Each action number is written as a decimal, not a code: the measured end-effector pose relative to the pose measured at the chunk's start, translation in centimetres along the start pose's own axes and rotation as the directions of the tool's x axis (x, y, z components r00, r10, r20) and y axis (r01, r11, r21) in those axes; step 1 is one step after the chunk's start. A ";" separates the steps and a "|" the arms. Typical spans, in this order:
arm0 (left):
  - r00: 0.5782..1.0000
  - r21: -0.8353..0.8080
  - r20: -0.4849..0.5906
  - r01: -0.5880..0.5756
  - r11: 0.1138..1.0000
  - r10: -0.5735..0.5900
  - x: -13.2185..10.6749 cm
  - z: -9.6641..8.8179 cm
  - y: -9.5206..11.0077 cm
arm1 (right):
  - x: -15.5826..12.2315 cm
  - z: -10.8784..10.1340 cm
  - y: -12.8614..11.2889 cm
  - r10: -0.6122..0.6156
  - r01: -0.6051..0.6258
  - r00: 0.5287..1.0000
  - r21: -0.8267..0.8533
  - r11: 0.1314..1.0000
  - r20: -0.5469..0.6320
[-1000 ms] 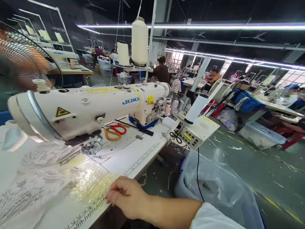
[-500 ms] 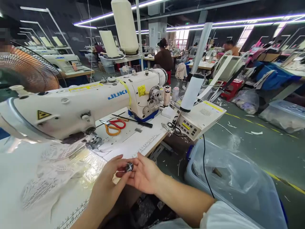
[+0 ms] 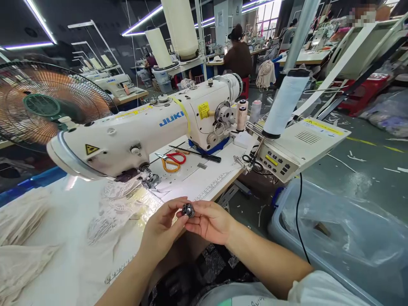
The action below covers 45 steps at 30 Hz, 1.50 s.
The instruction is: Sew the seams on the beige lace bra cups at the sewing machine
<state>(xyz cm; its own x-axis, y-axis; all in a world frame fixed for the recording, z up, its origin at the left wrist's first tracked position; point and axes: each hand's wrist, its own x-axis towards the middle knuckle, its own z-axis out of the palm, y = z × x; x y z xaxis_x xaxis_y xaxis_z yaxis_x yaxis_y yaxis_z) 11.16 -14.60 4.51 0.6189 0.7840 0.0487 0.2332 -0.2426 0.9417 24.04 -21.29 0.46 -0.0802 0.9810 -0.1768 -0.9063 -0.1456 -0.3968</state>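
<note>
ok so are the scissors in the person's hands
No, the scissors lie on the white tabletop by the sewing machine, and the hands hold a small dark metal piece.

Past the left hand (image 3: 160,231), the sewing machine (image 3: 149,131) says JUKI and has a warning triangle (image 3: 92,149). A farther machine (image 3: 111,86) says JUKI.

Small rounded part (image 3: 188,210), dark, shiny; held between left hand (image 3: 160,229) and right hand (image 3: 213,222)
</note>
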 end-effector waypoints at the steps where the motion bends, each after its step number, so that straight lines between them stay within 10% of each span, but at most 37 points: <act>1: 1.000 0.007 -0.014 0.002 1.000 -0.002 0.1 -0.1 -0.1 | 0.0 0.0 -0.1 -0.008 0.008 1.000 -0.012 1.000 -0.013; 5: 0.988 0.233 -0.087 -0.107 0.967 0.131 1.7 -1.1 -1.1 | 0.2 -0.6 -0.7 -0.191 0.154 0.977 -0.301 0.941 -0.096; 9: 0.979 0.657 -0.002 -0.154 0.738 0.206 4.3 -2.0 -2.6 | 0.5 -1.9 -2.5 -0.462 0.289 0.883 -0.674 0.680 -0.087; 15: 0.982 0.718 0.011 -0.140 0.681 0.191 5.2 -2.9 -1.4 | 0.8 -1.5 -5.8 -0.608 0.394 0.778 -0.876 0.280 0.156; 20: 0.978 0.539 0.100 -0.210 0.816 0.185 5.1 -2.6 3.9 | 2.4 1.1 -7.0 -0.419 0.497 0.594 -0.723 -0.480 0.687; 23: 0.981 0.444 0.125 -0.190 0.876 0.150 6.4 -2.4 6.6 | 3.7 3.1 -7.6 -0.303 0.428 0.490 -0.529 -0.733 0.817; 27: 0.978 0.452 0.021 -0.192 0.871 0.205 9.3 -3.9 10.2 | 5.2 7.3 -11.2 -0.273 0.409 0.490 -0.495 -0.767 0.828; 34: 0.867 0.769 -0.128 -0.219 0.600 0.481 14.7 -7.4 17.1 | 11.4 15.1 -20.1 -0.551 0.176 0.557 -0.737 -0.652 0.621; 39: 0.892 0.794 -0.117 -0.180 0.581 0.436 18.0 -7.5 17.7 | 14.8 15.8 -20.7 -0.532 0.230 0.636 -0.795 -0.562 0.560; 45: 0.908 0.764 -0.189 -0.103 0.637 0.373 20.9 -7.0 17.1 | 15.9 15.3 -21.5 -0.729 0.331 0.515 -0.890 -0.315 0.450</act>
<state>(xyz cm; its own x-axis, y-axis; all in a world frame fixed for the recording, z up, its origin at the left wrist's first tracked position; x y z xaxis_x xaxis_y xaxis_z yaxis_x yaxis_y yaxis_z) 22.84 1.68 24.02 0.5073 0.7295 0.4588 0.6577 -0.6718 0.3408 35.95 -0.58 19.97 0.4330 0.6696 0.6035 0.6280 0.2562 -0.7348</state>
